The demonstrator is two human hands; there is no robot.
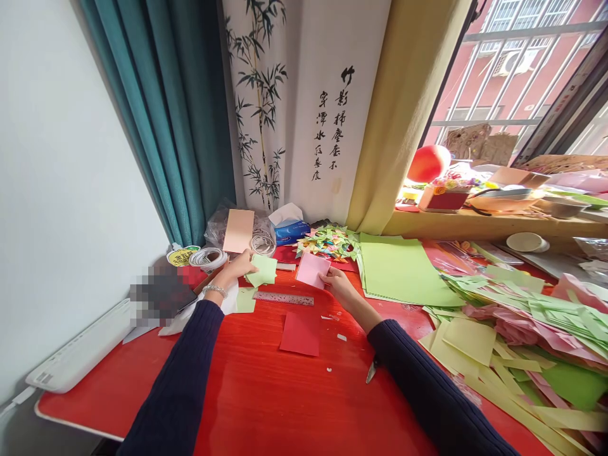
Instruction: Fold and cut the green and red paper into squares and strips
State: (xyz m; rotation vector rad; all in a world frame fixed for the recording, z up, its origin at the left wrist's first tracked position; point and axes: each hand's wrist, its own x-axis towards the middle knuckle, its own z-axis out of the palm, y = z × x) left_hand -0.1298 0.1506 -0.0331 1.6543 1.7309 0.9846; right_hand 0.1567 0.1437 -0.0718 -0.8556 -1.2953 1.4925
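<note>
My left hand (pixel 241 264) is closed on a few light green paper squares (pixel 264 270), held a little above the table. Another light green square (pixel 246 301) lies just below them. My right hand (pixel 335 282) pinches the right edge of a pink paper square (pixel 312 271); something yellowish shows along its left edge. Between the hands, a patterned ruler (pixel 284 298) rests flat on the table. Nearer to me lies a red paper square (pixel 300 334). Small white paper scraps (pixel 341 337) are scattered to its right.
A heap of folded paper pieces (pixel 327 242) and a blue tissue pack (pixel 291 232) stand at the back. Large green sheets (pixel 403 269) and piled paper strips (pixel 536 316) cover the right side. A pointed blade (pixel 371 371) pokes out by my right sleeve. White cable coils (pixel 208 258) lie back left.
</note>
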